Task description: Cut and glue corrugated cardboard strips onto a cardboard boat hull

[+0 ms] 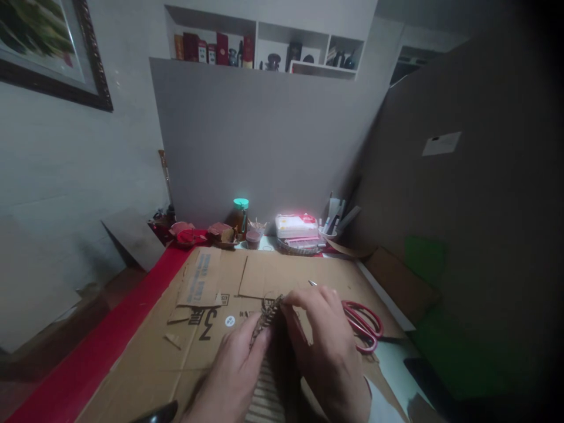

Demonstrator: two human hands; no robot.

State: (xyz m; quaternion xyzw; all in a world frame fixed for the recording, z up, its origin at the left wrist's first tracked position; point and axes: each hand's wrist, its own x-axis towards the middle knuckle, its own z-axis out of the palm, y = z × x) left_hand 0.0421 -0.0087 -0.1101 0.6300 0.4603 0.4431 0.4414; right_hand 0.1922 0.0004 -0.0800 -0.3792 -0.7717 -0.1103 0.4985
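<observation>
Low in the centre, my left hand (238, 364) is closed round a small, rough, brownish-grey twisted piece (268, 316), which sticks up between thumb and fingers. My right hand (324, 341) pinches the upper tip of the same piece, thumb and forefinger together. Both hands are over a flattened cardboard sheet (145, 346) with dark print. Red-handled scissors (374, 335) lie just right of my right hand, their blades partly hidden by it. Below the hands, a ribbed, striped surface (264, 393) shows; what it belongs to is unclear.
Along the table's back edge stand a bottle with a green lid (241, 218), a small cup (253, 237), a white packet (297, 225) on a basket, and a pen holder (330, 226). A dark object (161, 412) lies at the bottom left. Grey panels rise behind and right.
</observation>
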